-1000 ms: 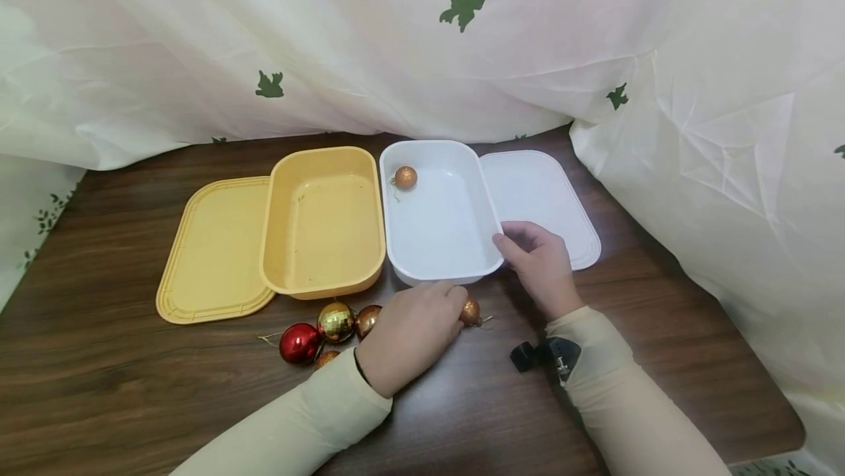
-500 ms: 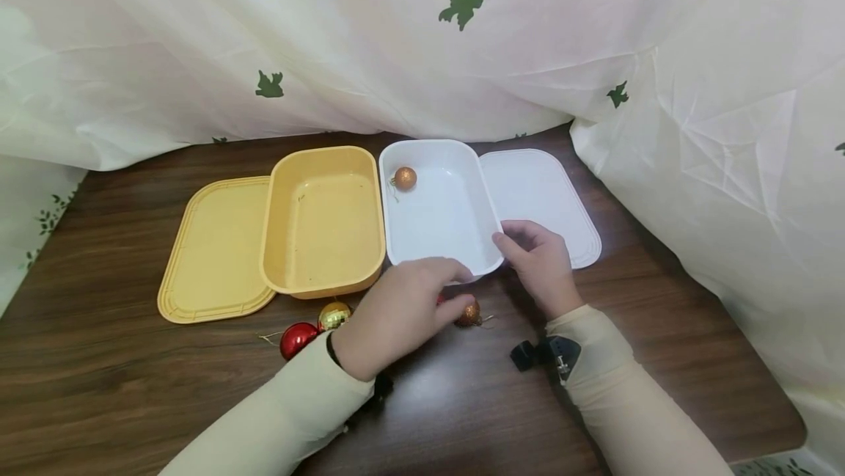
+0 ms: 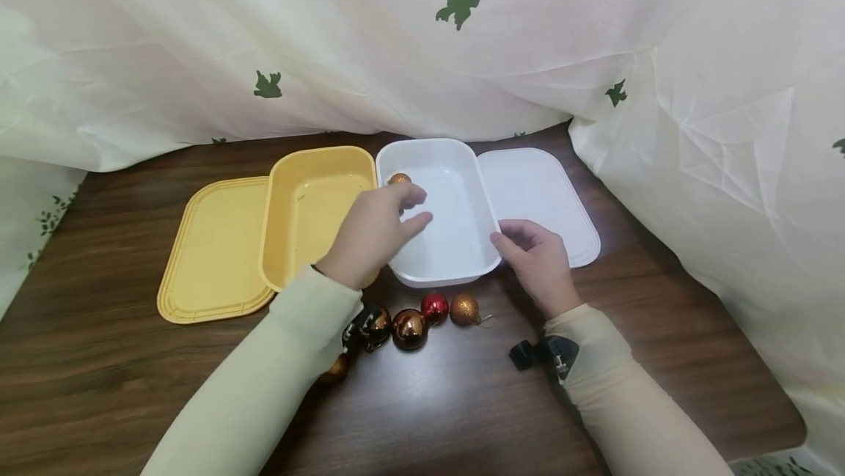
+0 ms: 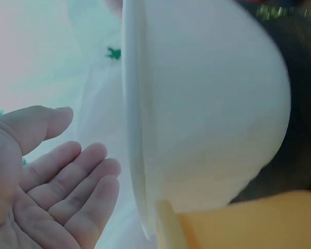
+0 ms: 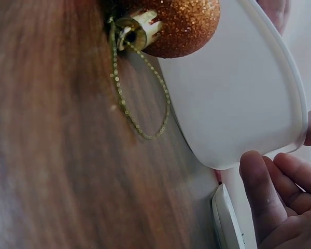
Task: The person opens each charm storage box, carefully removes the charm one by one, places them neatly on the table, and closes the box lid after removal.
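My left hand [image 3: 372, 230] hangs above the rim between the white box and the yellow box, fingertips over the white one. The left wrist view shows its palm bare and fingers [image 4: 72, 192] loosely bent, beside the white wall. My right hand [image 3: 541, 260] pinches the near right rim of the white box [image 3: 444, 271], thumb on the rim and fingers below. Inside that box sits an orange glitter bauble [image 3: 399, 178], partly covered by the left hand. In front stand another orange glitter bauble [image 3: 465, 309] with a gold loop, a red bauble [image 3: 435, 308] and a shiny brown bauble [image 3: 409, 329].
Left of the white box stands the yellow box [image 3: 284, 241], partly over its yellow lid [image 3: 214, 249]. A white lid [image 3: 538, 197] lies to the right. More baubles, one of them bronze [image 3: 375, 326], show beside the left forearm. A patterned curtain [image 3: 330, 36] hangs behind.
My left hand has risen from the baubles on the table and moved up and left to the white box. The right hand keeps its grip on the rim.
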The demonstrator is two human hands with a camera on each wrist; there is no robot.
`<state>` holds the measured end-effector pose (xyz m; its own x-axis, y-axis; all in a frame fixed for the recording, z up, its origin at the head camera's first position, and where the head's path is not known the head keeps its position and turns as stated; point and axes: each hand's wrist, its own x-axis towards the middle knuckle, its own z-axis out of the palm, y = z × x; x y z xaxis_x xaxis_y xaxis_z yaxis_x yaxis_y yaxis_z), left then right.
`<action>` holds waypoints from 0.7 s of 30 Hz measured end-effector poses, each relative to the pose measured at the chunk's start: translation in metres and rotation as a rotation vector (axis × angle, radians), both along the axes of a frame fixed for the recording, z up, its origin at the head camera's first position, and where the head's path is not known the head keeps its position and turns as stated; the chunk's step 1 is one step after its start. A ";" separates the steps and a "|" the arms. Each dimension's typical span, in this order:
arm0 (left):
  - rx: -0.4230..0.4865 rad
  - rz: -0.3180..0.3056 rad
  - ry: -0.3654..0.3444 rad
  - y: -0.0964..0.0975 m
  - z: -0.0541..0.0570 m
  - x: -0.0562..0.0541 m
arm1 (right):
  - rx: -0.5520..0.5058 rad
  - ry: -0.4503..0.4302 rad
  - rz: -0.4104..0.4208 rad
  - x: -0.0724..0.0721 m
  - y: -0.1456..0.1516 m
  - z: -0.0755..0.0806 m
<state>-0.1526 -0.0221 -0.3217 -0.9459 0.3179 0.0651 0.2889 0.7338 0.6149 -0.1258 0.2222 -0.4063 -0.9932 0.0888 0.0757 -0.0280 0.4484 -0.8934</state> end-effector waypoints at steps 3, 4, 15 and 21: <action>0.018 0.061 -0.057 -0.002 0.000 -0.013 | -0.001 0.001 0.004 0.000 0.000 0.000; 0.022 0.077 -0.071 -0.003 0.000 -0.016 | -0.002 0.003 0.006 0.000 0.000 0.000; 0.059 0.171 -0.151 0.000 -0.004 -0.045 | 0.009 0.016 0.009 0.000 0.000 0.001; 0.060 0.183 -0.153 0.000 -0.004 -0.056 | -0.008 0.002 0.010 0.000 0.000 0.000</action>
<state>-0.2087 -0.0225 -0.3257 -0.9876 0.1406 -0.0701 0.0547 0.7261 0.6854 -0.1255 0.2218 -0.4063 -0.9939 0.0791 0.0767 -0.0342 0.4405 -0.8971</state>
